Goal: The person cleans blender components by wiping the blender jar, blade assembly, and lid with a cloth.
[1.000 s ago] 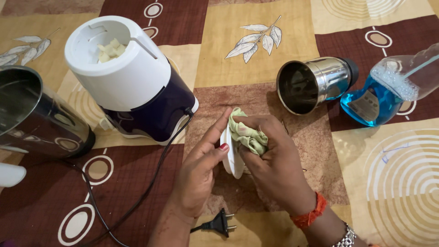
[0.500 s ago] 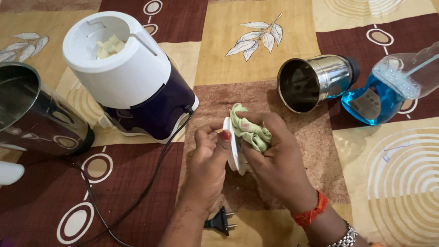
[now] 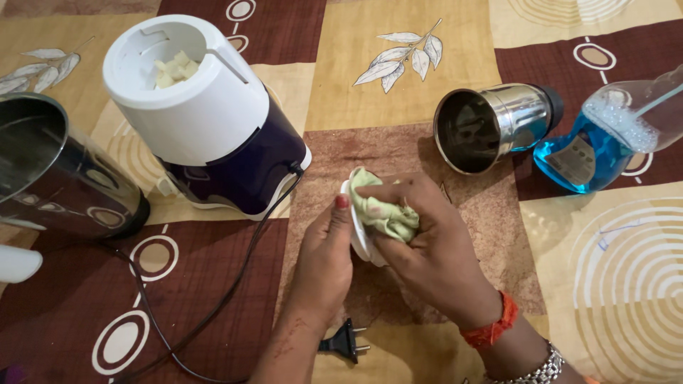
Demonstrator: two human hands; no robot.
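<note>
While the left hand (image 3: 324, 249) grips a small white lid (image 3: 358, 238) on edge at the middle of the patterned bench (image 3: 398, 92), the right hand (image 3: 427, 249) closes around a crumpled green cloth (image 3: 380, 210) and presses it against the lid's face. Just behind the hands, a white and navy mixer base (image 3: 213, 121) stands with its black cord (image 3: 213, 313) trailing to a plug (image 3: 345, 343) near the left wrist. Steel jars (image 3: 491, 124) lie tipped at left and right, the right one just beside a bottle of blue liquid (image 3: 605, 142).
</note>
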